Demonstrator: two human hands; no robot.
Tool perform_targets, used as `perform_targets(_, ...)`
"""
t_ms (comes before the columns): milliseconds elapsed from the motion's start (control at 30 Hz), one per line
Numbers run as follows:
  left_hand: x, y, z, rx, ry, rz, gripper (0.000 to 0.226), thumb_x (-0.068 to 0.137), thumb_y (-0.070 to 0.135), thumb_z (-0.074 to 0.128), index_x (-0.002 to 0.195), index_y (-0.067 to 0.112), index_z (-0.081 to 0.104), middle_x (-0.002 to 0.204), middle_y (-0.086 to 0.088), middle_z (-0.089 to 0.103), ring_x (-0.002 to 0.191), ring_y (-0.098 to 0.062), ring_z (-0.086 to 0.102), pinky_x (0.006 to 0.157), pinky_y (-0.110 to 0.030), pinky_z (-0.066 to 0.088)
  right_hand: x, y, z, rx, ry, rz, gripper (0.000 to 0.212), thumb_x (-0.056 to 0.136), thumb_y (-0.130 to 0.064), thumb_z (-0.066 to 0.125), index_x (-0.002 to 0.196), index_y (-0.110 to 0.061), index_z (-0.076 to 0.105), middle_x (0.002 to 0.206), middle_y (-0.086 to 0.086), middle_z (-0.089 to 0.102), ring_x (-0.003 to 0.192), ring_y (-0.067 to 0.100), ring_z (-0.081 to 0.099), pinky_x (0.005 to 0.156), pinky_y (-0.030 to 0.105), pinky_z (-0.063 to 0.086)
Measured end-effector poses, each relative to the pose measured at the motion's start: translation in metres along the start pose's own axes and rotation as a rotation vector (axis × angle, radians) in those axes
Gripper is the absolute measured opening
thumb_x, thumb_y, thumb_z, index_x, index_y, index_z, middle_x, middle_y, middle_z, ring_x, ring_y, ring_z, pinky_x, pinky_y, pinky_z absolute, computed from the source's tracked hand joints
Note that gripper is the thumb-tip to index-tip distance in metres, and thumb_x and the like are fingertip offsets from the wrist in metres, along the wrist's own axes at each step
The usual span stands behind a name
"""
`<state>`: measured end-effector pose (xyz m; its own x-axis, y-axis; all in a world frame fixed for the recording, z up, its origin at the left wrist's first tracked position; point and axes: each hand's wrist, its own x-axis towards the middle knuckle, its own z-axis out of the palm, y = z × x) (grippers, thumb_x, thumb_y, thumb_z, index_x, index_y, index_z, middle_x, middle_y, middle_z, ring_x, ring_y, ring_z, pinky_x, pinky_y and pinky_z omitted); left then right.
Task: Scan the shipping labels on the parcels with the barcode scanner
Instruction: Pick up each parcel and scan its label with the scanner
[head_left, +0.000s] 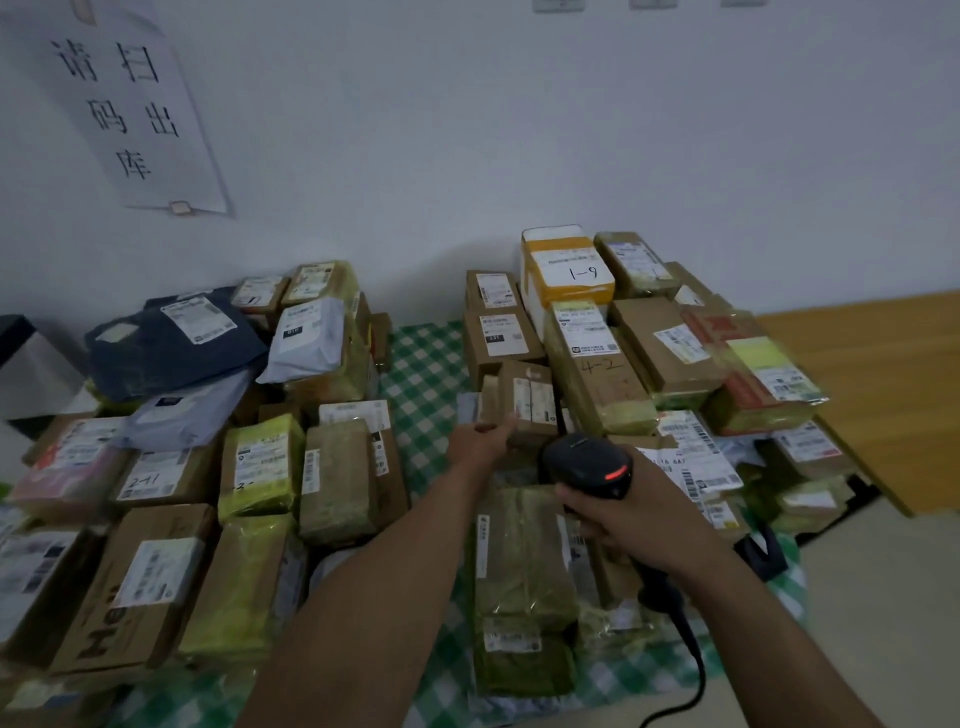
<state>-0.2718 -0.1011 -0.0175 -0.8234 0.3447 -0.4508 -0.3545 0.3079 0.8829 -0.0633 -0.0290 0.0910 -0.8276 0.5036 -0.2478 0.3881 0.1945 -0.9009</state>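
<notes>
Two bare hands show, the left hand (480, 435) on a small cardboard box and the right hand (631, 512) gripping the one barcode scanner (589, 465). Parcels lie in two heaps on one green checked cloth (423, 364); the exact count cannot be told. One paper sign (130, 104) hangs far left.

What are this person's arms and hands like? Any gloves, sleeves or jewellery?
Both arms are bare from the frame's bottom edge to the fingertips: no sleeves reach into view. The left hand and the right hand wear no gloves, and no watch, bracelet or ring shows on either.
</notes>
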Motion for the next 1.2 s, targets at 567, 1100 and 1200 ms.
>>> perform_targets(567,-0.109,-0.152,-0.135,0.591,0.455,0.104,0.051,0.098,0.033,0.068,0.142,0.010,0.055,0.147,-0.011,0.050,0.133,-0.027,0.051,0.108,-0.036,0.042,0.010,0.009,0.068,0.113,-0.316,0.034,0.042,0.093,-0.025,0.078,0.128,-0.033,0.057,0.112,0.000,0.071,0.076,0.017,0.077,0.060,0.019,0.054)
perform_targets(1100,-0.111,-0.216,-0.135,0.689,0.481,-0.041,0.091,0.083,0.061,0.074,0.158,0.023,0.038,0.155,-0.012,0.045,0.142,-0.032,0.040,0.118,-0.044,0.031,0.008,0.027,0.102,0.007,-0.330,0.098,0.038,0.088,-0.026,0.084,0.119,-0.035,0.063,0.096,0.003,0.078,0.080,0.024,0.078,0.061,0.027,0.055)
perform_targets(1200,-0.111,-0.212,-0.136,0.694,0.469,-0.133,0.100,0.072,0.070,0.080,0.149,0.016,0.045,0.138,-0.012,0.050,0.131,-0.032,0.044,0.110,-0.040,0.030,0.009,0.029,0.105,0.009,-0.340,0.096,0.034,0.089,-0.024,0.083,0.116,-0.034,0.065,0.092,0.008,0.078,0.079,0.026,0.077,0.063,0.030,0.056)
